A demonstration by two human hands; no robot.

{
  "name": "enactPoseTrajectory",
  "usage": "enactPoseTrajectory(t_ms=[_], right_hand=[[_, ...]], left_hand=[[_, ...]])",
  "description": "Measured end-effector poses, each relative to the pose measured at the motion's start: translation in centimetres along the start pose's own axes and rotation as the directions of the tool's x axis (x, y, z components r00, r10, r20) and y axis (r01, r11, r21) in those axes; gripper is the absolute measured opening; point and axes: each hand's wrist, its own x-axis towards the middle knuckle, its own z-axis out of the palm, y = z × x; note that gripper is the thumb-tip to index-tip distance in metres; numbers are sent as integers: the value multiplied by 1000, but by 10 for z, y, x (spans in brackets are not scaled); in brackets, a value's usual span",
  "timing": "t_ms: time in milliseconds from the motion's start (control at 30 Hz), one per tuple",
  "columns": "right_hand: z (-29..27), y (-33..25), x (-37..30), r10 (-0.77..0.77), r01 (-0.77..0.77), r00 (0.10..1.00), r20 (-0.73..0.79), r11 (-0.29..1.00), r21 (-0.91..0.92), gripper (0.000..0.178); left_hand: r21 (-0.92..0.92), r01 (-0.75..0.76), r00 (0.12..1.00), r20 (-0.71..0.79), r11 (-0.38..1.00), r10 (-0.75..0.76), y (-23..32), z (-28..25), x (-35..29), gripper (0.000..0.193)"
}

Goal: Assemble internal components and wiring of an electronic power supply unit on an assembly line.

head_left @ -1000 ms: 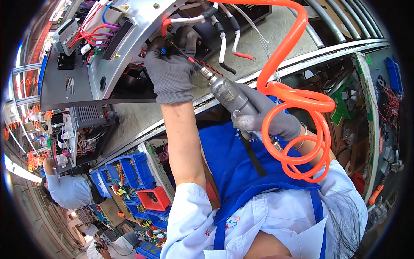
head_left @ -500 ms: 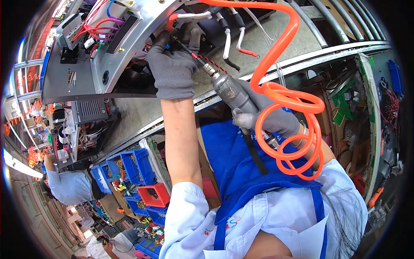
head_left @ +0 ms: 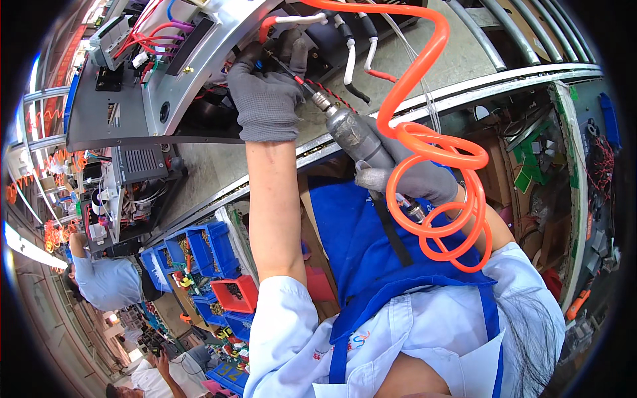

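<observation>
So my right hand [head_left: 415, 179], near 3 o'clock, is wrapped round the driver [head_left: 358, 139] in a closed grip; the driver sits at 1 o'clock and slants up to 11, its bit ending in among the fingers of my left hand [head_left: 269, 99]; those are partly curled, thumb and fingers a bit apart, but what they've got hold of, if anything, I can't tell, it's too tucked in; both hands are in grey gloves, btw; the left one is right by the edge of the metal case [head_left: 156, 96] at 10 o'clock; white leads [head_left: 350, 63] hang at 12, one black-ended, one red-ended; the orange hose [head_left: 430, 53] runs down from 1 o'clock and coils in front of my right wrist; blue apron [head_left: 358, 239] at 5, red bin [head_left: 247, 300] at 7, blue bins [head_left: 229, 255] at 8.
</observation>
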Motion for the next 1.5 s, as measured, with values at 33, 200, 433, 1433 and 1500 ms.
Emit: enactPoseTrajectory(t_ms=[33, 200, 433, 1433, 1500], right_hand=[[-16, 8, -24, -10, 10, 1000, 8, 1000, 0, 69], [-9, -30, -30, -94, 97, 995, 30, 991, -96, 53], [-12, -20, -35, 30, -28, 998, 49, 999, -41, 43], [93, 33, 88, -22, 332, 885, -466, 733, 594, 31], [101, 23, 102, -75, 484, 855, -513, 470, 738, 34]], left_hand=[[53, -25, 999, 23, 998, 24, 4, 1, -3, 29], [80, 55, 997, 55, 995, -59, 13, -10, -9, 34], [274, 187, 977, 51, 943, -208, 28, -19, -29, 39], [-305, -693, 171, 810, -653, -560, 87, 76, 12, 60], [-226, -706, 272, 789, -672, -551, 84, 78, 11, 49]])
